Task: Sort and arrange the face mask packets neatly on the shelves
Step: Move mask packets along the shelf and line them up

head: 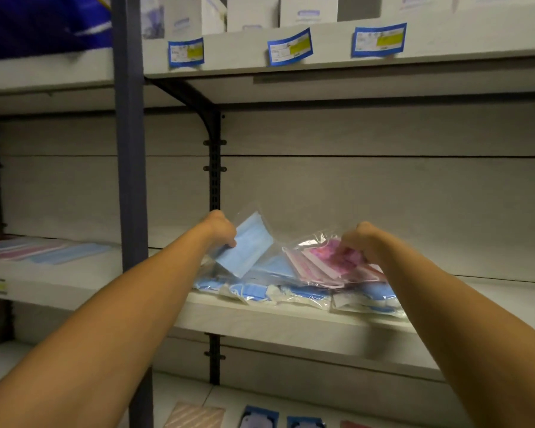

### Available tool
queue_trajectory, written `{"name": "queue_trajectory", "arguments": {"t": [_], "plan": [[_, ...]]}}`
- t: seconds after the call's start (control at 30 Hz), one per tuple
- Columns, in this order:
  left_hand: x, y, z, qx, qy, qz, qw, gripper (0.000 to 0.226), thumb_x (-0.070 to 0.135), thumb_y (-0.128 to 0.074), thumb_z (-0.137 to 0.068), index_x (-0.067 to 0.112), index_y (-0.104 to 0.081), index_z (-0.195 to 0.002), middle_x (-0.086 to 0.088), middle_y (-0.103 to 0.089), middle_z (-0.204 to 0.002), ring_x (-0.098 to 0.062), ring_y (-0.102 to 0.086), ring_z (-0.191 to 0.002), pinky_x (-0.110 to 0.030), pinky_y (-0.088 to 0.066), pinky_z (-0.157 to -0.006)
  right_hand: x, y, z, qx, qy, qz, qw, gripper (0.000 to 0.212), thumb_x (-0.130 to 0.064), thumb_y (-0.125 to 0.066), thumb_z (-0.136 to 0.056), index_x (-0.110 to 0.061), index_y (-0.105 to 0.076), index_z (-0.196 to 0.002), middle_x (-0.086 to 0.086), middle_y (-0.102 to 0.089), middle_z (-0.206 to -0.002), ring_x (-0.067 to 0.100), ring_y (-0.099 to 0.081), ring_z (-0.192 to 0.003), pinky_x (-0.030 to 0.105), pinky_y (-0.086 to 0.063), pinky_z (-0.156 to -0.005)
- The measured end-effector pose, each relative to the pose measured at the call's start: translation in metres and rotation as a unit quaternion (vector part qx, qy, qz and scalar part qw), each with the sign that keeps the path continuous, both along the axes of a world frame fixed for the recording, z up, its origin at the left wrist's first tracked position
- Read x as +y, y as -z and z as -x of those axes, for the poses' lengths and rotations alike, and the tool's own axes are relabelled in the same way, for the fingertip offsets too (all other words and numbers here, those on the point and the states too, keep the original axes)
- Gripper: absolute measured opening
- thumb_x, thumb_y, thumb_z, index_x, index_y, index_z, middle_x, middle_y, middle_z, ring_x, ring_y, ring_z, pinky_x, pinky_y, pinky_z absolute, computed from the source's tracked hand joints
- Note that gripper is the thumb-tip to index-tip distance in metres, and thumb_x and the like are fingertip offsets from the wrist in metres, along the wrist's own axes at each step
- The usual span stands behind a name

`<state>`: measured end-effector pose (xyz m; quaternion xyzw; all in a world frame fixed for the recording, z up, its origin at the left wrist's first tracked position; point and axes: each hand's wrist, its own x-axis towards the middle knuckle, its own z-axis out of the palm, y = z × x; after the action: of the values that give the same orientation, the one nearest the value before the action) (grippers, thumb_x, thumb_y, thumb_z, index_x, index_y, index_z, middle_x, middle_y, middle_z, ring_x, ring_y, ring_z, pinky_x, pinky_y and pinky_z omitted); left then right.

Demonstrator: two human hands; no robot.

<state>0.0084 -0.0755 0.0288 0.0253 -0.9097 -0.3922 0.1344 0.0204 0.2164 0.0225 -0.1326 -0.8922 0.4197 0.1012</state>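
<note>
Both hands reach into the loose pile (291, 291) of mask packets on the middle shelf (291, 319), near its front edge. Left hand (221, 228) pinches a blue packet (246, 245) by its left side, fingers curled, packet tilted up off the heap. Right hand (357, 242) has fingers curled down, pinching a pink packet (322, 262) that lies on top of the blue ones. Step in hand looks like colour separation: pull blue and pink apart. To do it well, probably lift each packet clear of the pile before moving, since the slick plastic sleeves overlap and a drag could pull neighbours off the front edge. Grip on the sealed border, not the mask, to avoid creasing. Lay blue flat to the shelf's left side and pink to the right, edges squared to the front edge, same face up. Flat rows of packets (44, 250) on the shelf to the left show a layout to match. Most of the pile is unsorted, so the task seems early.
</note>
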Motion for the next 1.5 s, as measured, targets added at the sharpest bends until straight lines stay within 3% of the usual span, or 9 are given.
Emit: {"name": "queue_trajectory", "arguments": {"t": [0.1, 0.27, 0.43, 0.53, 0.7, 0.9, 1.2, 1.4, 1.5], "plan": [[-0.011, 0.006, -0.008, 0.038, -0.016, -0.094, 0.995, 0.028, -0.010, -0.071, -0.081, 0.010, -0.062, -0.098, -0.010, -0.061, -0.101, -0.030, -0.061, -0.101, -0.035, -0.054, -0.088, -0.011, 0.000, -0.003, 0.038, -0.034, 0.079, 0.996, 0.014, 0.008, -0.078, -0.077, 0.009, -0.064, -0.079, 0.017, -0.066, -0.060, 0.025, -0.062, -0.044, 0.024, -0.051, -0.040], [-0.027, 0.012, -0.035, 0.104, -0.022, -0.230, 0.967, 0.056, -0.017, -0.062, -0.076, 0.019, -0.062, -0.120, -0.002, -0.059, -0.121, -0.024, -0.056, -0.109, -0.033, -0.051, -0.081, -0.030, 0.009, -0.001, 0.168, -0.085, 0.277, 0.942, 0.067, 0.010, -0.084, -0.072, -0.009, -0.050, -0.126, 0.017, -0.065, -0.102, 0.034, -0.071, -0.088, 0.048, -0.062, -0.077], [-0.042, 0.020, -0.061, 0.112, -0.054, -0.254, 0.959, 0.044, -0.006, -0.064, -0.080, 0.014, -0.068, -0.119, -0.006, -0.065, -0.115, -0.025, -0.060, -0.098, -0.031, -0.051, -0.077, -0.051, 0.013, -0.011, 0.066, -0.128, 0.183, 0.973, 0.041, -0.001, -0.089, -0.068, 0.002, -0.062, -0.099, 0.018, -0.071, -0.085, 0.031, -0.070, -0.072, 0.040, -0.059, -0.067], [-0.048, 0.025, -0.075, 0.119, -0.080, -0.291, 0.946, 0.026, 0.011, -0.065, -0.087, 0.016, -0.067, -0.113, -0.001, -0.065, -0.098, -0.020, -0.062, -0.086, -0.031, -0.051, -0.071, -0.069, 0.008, -0.016, 0.149, -0.146, 0.208, 0.956, 0.024, 0.006, -0.082, -0.074, -0.003, -0.070, -0.092, 0.013, -0.070, -0.084, 0.021, -0.065, -0.065, 0.026, -0.056, -0.054], [-0.059, 0.033, -0.093, 0.173, -0.100, -0.320, 0.926, 0.023, 0.018, -0.071, -0.087, 0.018, -0.064, -0.109, -0.006, -0.066, -0.109, -0.026, -0.064, -0.095, -0.037, -0.055, -0.075, -0.083, 0.012, -0.020, 0.098, -0.163, 0.157, 0.969, 0.035, 0.009, -0.080, -0.072, -0.008, -0.057, -0.092, 0.012, -0.063, -0.092, 0.028, -0.064, -0.082, 0.046, -0.061, -0.078], [-0.077, 0.037, -0.115, 0.154, -0.078, -0.274, 0.946, 0.027, 0.018, -0.075, -0.087, 0.018, -0.063, -0.112, -0.002, -0.064, -0.113, -0.026, -0.063, -0.104, -0.045, -0.058, -0.088, -0.099, 0.017, -0.028, 0.103, -0.165, 0.136, 0.971, 0.015, 0.008, -0.060, -0.081, 0.007, -0.063, -0.096, 0.011, -0.053, -0.068, 0.020, -0.049, -0.051, 0.014, -0.034, -0.033], [-0.134, 0.029, -0.152, 0.171, -0.022, -0.290, 0.941, 0.019, 0.009, -0.074, -0.088, 0.016, -0.064, -0.103, -0.001, -0.068, -0.110, -0.019, -0.068, -0.098, -0.031, -0.059, -0.071, -0.154, 0.006, -0.047, 0.193, -0.288, 0.219, 0.912, 0.048, -0.013, -0.083, -0.080, -0.006, -0.064, -0.123, 0.003, -0.067, -0.112, 0.024, -0.066, -0.099, 0.037, -0.058, -0.077], [-0.198, 0.033, -0.177, 0.181, -0.062, -0.273, 0.943, 0.017, 0.012, -0.076, -0.088, 0.017, -0.064, -0.099, 0.001, -0.067, -0.108, -0.019, -0.067, -0.098, -0.033, -0.060, -0.075, -0.215, 0.010, -0.072, 0.199, -0.332, 0.208, 0.898, 0.022, -0.014, -0.082, -0.081, -0.018, -0.066, -0.094, -0.002, -0.067, -0.102, 0.015, -0.064, -0.096, 0.031, -0.053, -0.075], [-0.234, 0.031, -0.191, 0.183, -0.079, -0.269, 0.942, 0.017, 0.010, -0.076, -0.087, 0.018, -0.063, -0.095, 0.002, -0.067, -0.102, -0.021, -0.068, -0.097, -0.035, -0.060, -0.076, -0.246, 0.009, -0.085, 0.208, -0.334, 0.182, 0.901, 0.026, -0.015, -0.083, -0.079, -0.013, -0.069, -0.102, 0.001, -0.068, -0.104, 0.013, -0.065, -0.091, 0.028, -0.053, -0.064]]}}
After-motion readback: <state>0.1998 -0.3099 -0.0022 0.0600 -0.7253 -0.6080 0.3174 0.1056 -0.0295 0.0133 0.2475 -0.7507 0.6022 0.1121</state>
